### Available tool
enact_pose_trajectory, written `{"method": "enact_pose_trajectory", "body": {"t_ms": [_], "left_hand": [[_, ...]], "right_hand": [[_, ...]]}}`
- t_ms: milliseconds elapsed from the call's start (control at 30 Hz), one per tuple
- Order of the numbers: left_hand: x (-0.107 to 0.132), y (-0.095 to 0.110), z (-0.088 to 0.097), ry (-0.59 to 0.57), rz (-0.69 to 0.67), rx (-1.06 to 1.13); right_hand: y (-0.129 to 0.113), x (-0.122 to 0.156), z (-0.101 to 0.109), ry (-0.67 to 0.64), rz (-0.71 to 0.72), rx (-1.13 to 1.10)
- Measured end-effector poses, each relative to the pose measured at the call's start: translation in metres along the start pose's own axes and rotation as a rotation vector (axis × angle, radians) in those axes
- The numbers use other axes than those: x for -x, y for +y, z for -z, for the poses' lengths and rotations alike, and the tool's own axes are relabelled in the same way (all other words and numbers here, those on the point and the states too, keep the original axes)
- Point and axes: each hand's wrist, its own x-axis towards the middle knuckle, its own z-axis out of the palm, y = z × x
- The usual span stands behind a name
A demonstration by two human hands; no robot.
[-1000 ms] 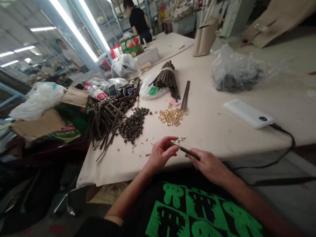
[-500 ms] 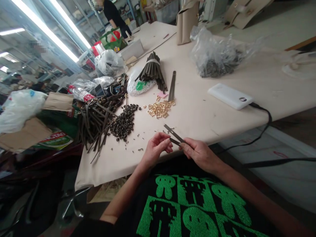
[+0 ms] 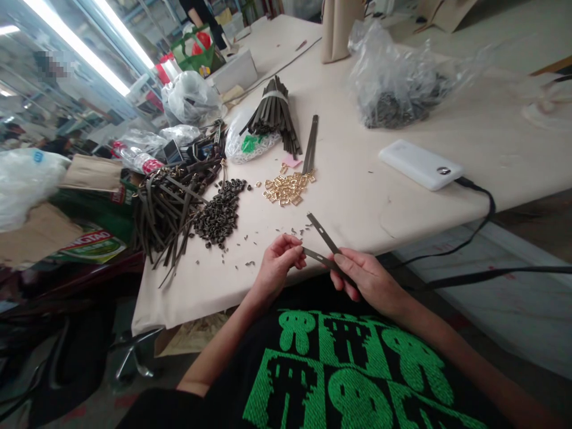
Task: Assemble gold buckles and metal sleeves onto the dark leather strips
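Hands (image 3: 322,271) gripping dark strap (image 3: 322,247), ends now wider apart vs. earlier.

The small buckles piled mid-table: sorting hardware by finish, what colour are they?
Shiny gold, the buckles; the head view shows them clearly.

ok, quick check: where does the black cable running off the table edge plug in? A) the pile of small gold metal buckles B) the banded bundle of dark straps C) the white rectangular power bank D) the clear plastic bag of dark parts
C: the black cable ends at the right end of the white rectangular power bank, which lies flat on the beige table.
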Motion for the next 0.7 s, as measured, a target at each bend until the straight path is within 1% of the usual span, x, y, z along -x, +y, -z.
{"method": "enact_pose_trajectory", "body": {"t_ms": [267, 433, 533, 633, 700], "left_hand": [[0.001, -0.002, 0.002, 0.003, -0.02, 0.046], [0.001, -0.004, 0.005, 0.025, -0.017, 0.018], [-0.001, -0.006, 0.007, 0.013, -0.035, 0.016], [-0.004, -0.005, 0.005, -0.023, -0.014, 0.03], [-0.007, -0.004, 0.003, -0.048, -0.002, 0.039]], "right_hand": [[-0.005, 0.003, -0.001, 0.008, 0.028, 0.061], [-0.005, 0.001, 0.001, -0.009, -0.015, 0.075], [-0.002, -0.003, 0.0, -0.028, -0.038, 0.082], [0.003, -0.012, -0.001, -0.043, -0.056, 0.112], [0.007, -0.02, 0.0, -0.027, -0.027, 0.16]]}}
